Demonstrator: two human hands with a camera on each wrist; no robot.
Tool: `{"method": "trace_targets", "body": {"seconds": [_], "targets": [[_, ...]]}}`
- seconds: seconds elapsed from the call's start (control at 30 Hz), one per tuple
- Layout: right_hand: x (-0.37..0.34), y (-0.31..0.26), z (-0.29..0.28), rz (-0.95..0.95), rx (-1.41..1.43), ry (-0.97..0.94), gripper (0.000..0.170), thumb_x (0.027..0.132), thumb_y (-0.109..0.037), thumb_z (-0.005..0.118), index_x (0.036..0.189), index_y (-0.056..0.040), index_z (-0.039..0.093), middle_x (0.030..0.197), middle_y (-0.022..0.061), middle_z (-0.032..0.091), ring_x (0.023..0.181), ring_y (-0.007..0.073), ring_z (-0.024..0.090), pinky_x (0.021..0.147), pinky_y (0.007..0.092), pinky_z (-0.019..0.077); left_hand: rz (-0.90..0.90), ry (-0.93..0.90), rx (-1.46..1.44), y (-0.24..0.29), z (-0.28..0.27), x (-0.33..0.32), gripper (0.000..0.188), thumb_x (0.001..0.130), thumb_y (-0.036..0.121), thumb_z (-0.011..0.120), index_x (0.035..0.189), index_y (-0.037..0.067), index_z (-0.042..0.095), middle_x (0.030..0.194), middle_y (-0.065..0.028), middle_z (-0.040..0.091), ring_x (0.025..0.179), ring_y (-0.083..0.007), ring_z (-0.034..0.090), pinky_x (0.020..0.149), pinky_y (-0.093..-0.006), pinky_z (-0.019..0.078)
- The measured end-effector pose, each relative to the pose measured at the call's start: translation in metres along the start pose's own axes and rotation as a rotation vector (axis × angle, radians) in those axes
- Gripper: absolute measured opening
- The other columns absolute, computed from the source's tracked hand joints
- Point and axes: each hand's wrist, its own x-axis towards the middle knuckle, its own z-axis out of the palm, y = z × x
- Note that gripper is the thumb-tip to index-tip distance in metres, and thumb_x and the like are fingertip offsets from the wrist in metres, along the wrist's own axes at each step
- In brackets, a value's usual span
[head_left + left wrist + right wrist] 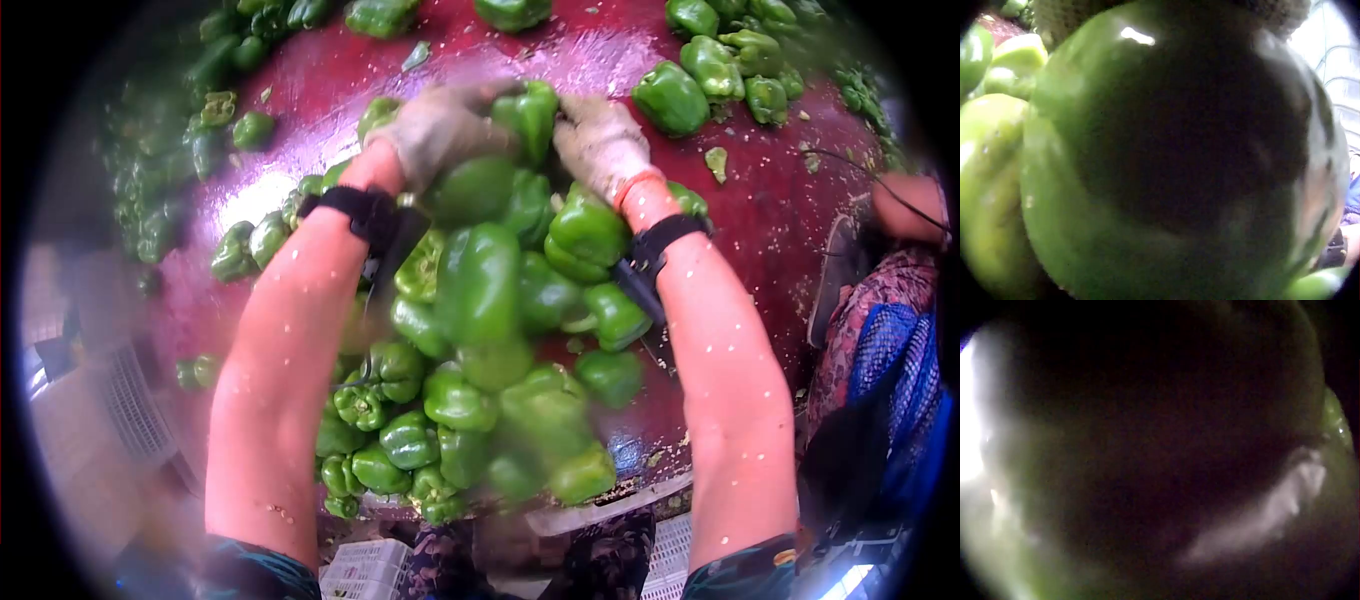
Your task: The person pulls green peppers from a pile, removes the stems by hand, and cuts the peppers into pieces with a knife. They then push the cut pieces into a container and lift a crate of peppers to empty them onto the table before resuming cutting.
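Both hands wear pale work gloves and reach to the far side of a heap of green peppers point(480, 280). The left hand point(450, 130) lies over peppers with its fingers pointing right, beside an upright pepper point(535, 120). Close by on the other side is the right hand point(600, 145), its fingers bent toward that pepper; whether either hand grips it is hidden. Several peppers between the forearms are blurred. In the left wrist view a large shaded pepper point(1179, 156) fills the picture, with glove fabric at the top edge. A dark, blurred surface fills the right wrist view.
More peppers lie on the red table point(760, 220) at the back right point(715, 70) and along the left side point(150, 180). White crates point(365, 570) stand below the near edge. Another person's arm point(908, 208) and patterned clothing show at the right.
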Motion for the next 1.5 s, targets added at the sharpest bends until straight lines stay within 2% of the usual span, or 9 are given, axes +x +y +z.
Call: {"method": "trace_targets", "body": {"seconds": [0.13, 0.5, 0.63, 0.77, 0.9, 1.2, 1.37, 1.43, 1.5], "targets": [[-0.023, -0.016, -0.013, 0.055, -0.174, -0.105, 0.034, 0.085, -0.024, 0.05, 0.11, -0.0083, 0.066, 0.11, 0.0214, 0.065, 0.103, 0.0392, 0.062, 0.091, 0.0477, 0.0501, 0.268, 0.057, 0.6, -0.012, 0.005, -0.01, 0.065, 0.071, 0.026, 0.081, 0.132, 0.021, 0.059, 0.133, -0.0094, 0.056, 0.126, -0.0304, 0.046, 0.108, -0.042, 0.0388], [-0.067, -0.021, -0.016, 0.074, -0.06, -0.29, 0.049, 0.086, -0.031, 0.055, 0.128, -0.0065, 0.054, 0.13, 0.0182, 0.056, 0.121, 0.033, 0.052, 0.106, 0.0403, 0.039, 0.03, 0.005, 0.466, 0.005, 0.026, -0.042, 0.073, 0.066, 0.02, 0.079, 0.135, 0.022, 0.056, 0.145, -0.0042, 0.047, 0.144, -0.0368, 0.023, 0.118, -0.0432, 0.0248], [-0.145, -0.006, -0.064, -0.244, 0.294, 0.288, 0.042, 0.084, -0.017, 0.062, 0.123, -0.0038, 0.056, 0.118, 0.0185, 0.062, 0.111, 0.0356, 0.057, 0.098, 0.0426, 0.0446, -0.025, 0.082, 0.434, 0.004, 0.031, -0.044, 0.069, 0.066, 0.019, 0.078, 0.133, 0.022, 0.058, 0.143, -0.0058, 0.05, 0.144, -0.0334, 0.024, 0.118, -0.0392, 0.0244], [-0.254, 0.035, -0.104, -0.01, 0.164, 0.452, 0.028, 0.081, -0.009, 0.063, 0.108, -0.0045, 0.059, 0.094, 0.0156, 0.064, 0.091, 0.0346, 0.06, 0.082, 0.048, 0.0474, -0.064, 0.093, 0.51, 0.02, 0.039, -0.057, 0.067, 0.07, 0.021, 0.075, 0.134, 0.025, 0.057, 0.144, -0.0049, 0.049, 0.144, -0.0339, 0.024, 0.118, -0.039, 0.0259], [-0.335, 0.094, -0.085, 0.317, -0.125, 0.236, 0.027, 0.079, -0.009, 0.063, 0.105, -0.0073, 0.056, 0.092, 0.0148, 0.061, 0.089, 0.0371, 0.058, 0.077, 0.0496, 0.0471, -0.071, 0.066, 0.724, 0.035, 0.052, -0.073, 0.068, 0.071, 0.029, 0.075, 0.136, 0.028, 0.054, 0.146, -0.005, 0.046, 0.143, -0.0359, 0.026, 0.117, -0.0406, 0.0285], [-0.317, 0.119, -0.056, 0.359, -0.534, -0.133, 0.037, 0.089, -0.021, 0.05, 0.124, -0.0103, 0.053, 0.111, 0.0089, 0.063, 0.098, 0.0258, 0.062, 0.076, 0.0418, 0.0499, -0.217, 0.061, 0.857, 0.074, 0.092, -0.109, 0.069, 0.081, 0.034, 0.068, 0.144, 0.027, 0.043, 0.152, -0.0089, 0.037, 0.142, -0.0351, 0.028, 0.116, -0.0463, 0.0269], [-0.305, 0.098, -0.114, 0.473, -0.037, -0.561, 0.036, 0.08, -0.017, 0.058, 0.113, -0.0029, 0.061, 0.112, 0.0243, 0.066, 0.106, 0.0382, 0.064, 0.088, 0.0454, 0.0519, 0.017, 0.346, 0.948, 0.062, 0.114, -0.099, 0.054, 0.081, 0.029, 0.063, 0.132, 0.014, 0.055, 0.142, -0.0132, 0.048, 0.134, -0.0373, 0.037, 0.111, -0.0484, 0.0315], [-0.318, 0.124, -0.081, 0.442, 0.31, -0.467, 0.031, 0.079, -0.014, 0.061, 0.106, -0.001, 0.064, 0.097, 0.023, 0.069, 0.089, 0.035, 0.069, 0.074, 0.0423, 0.0552, 0.265, 0.473, 0.67, 0.063, 0.133, -0.076, 0.046, 0.083, 0.025, 0.062, 0.127, 0.009, 0.059, 0.136, -0.0134, 0.053, 0.128, -0.0354, 0.046, 0.108, -0.045, 0.0363], [-0.316, 0.124, -0.1, 0.565, 0.774, -0.766, 0.028, 0.076, -0.011, 0.066, 0.102, 0.0007, 0.063, 0.07, 0.0132, 0.065, 0.057, 0.0215, 0.065, 0.048, 0.0344, 0.0505, 0.27, 0.482, 0.488, 0.086, 0.166, -0.057, 0.047, 0.08, 0.011, 0.069, 0.126, 0.01, 0.059, 0.125, -0.0121, 0.062, 0.113, -0.0303, 0.058, 0.101, -0.0379, 0.0424]]}}
